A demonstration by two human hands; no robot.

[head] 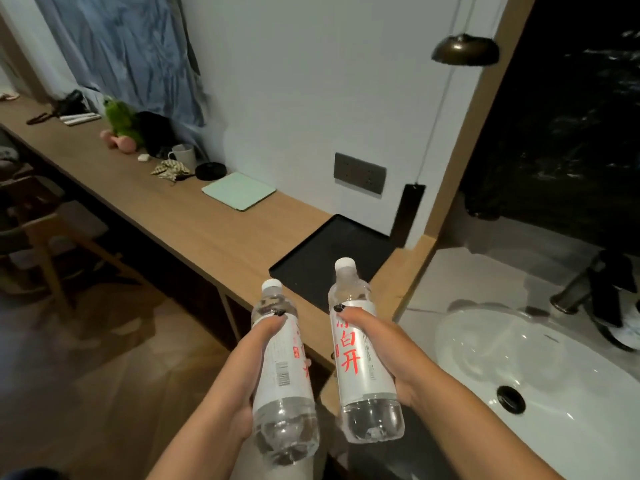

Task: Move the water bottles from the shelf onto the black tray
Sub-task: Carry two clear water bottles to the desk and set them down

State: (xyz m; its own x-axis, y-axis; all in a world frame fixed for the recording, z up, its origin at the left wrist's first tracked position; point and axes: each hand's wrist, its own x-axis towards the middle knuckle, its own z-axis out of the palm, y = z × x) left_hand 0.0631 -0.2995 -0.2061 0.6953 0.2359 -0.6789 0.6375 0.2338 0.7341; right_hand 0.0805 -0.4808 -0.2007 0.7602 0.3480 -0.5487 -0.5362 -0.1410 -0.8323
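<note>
Carrying two water bottles toward the black tray (311,251) — transport step, judged midway. Left hand (242,372) grips the left bottle (282,372) round its label; right hand (388,348) grips the right bottle (360,358) likewise. Both are held tilted, caps forward, off the counter's (173,209) near edge. Tray sits at the counter's right end, against the wall — bare. Next: righting each bottle, lowering inside the rim.

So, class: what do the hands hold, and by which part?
Left hand grips one bottle round its labelled middle; right hand grips the other bottle likewise.
</note>
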